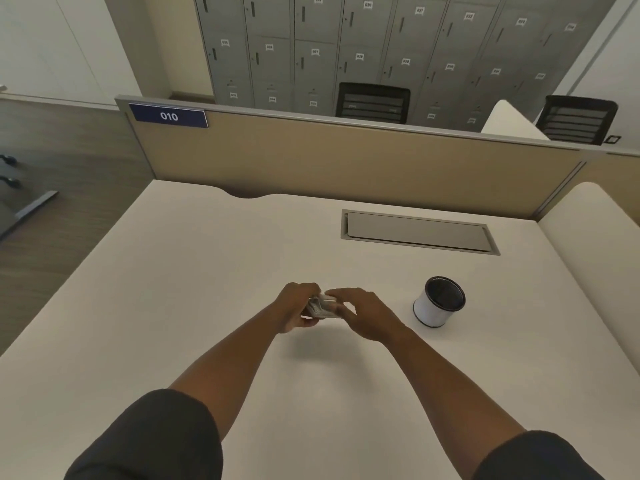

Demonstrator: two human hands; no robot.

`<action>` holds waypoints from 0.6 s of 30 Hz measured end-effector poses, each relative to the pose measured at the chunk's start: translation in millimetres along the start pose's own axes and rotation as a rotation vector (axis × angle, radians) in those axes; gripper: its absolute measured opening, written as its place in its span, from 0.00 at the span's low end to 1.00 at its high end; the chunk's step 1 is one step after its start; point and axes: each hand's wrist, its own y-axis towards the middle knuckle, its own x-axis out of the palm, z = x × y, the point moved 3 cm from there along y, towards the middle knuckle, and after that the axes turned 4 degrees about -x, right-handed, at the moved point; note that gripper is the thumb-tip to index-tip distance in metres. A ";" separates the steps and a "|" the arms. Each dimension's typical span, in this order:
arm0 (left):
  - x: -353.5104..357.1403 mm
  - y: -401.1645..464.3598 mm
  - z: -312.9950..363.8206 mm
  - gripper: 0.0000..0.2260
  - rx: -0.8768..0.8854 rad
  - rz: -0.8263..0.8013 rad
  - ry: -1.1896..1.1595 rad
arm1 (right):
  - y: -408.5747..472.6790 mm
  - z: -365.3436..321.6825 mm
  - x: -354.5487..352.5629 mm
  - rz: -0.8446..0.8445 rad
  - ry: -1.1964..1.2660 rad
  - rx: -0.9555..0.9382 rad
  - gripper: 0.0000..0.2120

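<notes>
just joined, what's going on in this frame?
A person holds a small pale object over the white desk with both hands. The left hand grips one end and the right hand pinches the other. It is too blurred to tell what the object is. A white cup with a dark inside stands on the desk to the right, untouched.

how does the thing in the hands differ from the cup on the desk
The pale object is gripped between the left hand and right hand; the cup stands untouched on the desk. The object looks flat and small; the cup is round, upright, dark inside. Both are whitish outside.
</notes>
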 end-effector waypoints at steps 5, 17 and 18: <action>-1.9 -3.4 5.9 0.14 -0.049 -0.061 -0.038 | -4.6 -1.2 -1.5 0.078 0.088 0.016 0.13; 13.3 -8.1 -11.7 0.07 -0.002 0.007 -0.202 | -11.4 5.0 1.6 0.160 0.292 0.233 0.13; 13.8 -9.0 -12.5 0.07 0.002 0.018 -0.178 | -12.2 4.0 0.9 0.162 0.274 0.229 0.13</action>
